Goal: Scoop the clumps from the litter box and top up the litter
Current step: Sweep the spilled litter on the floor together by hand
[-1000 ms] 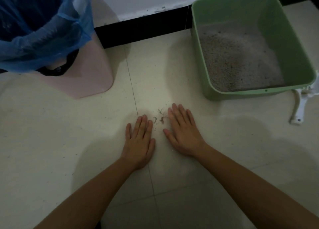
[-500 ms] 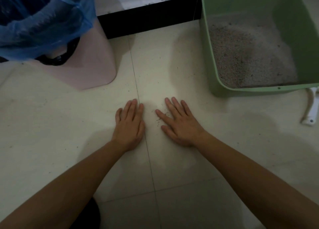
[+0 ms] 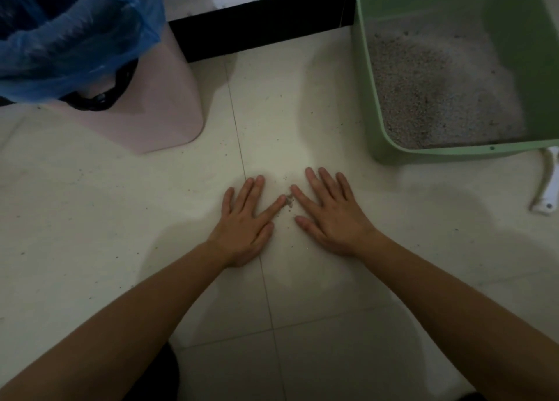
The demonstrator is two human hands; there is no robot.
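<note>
While left hand [image 3: 242, 226] and right hand [image 3: 334, 216] lie flat on the floor [image 3: 90, 219], fingers straight, gripping nothing, a small loose litter pile [image 3: 289, 201] sits between their index fingertips. Green litter box [image 3: 367, 104] at 2 o'clock, white scoop [image 3: 546, 205] at 3, pink bin [image 3: 157, 107] with blue bag [image 3: 75, 37] at 10.

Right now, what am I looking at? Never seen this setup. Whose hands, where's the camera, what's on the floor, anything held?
No machine here: a person's two bare hands, filmed by one wide-angle camera worn on their head, looking down. The left hand and right hand lie flat on the tiled floor, fingers straight, holding nothing. A small heap of spilled grains sits between their index fingertips. Right: the green litter box, with litter inside, and a white handle beside it, probably the scoop. Left: a pink bin lined with a blue bag.
</note>
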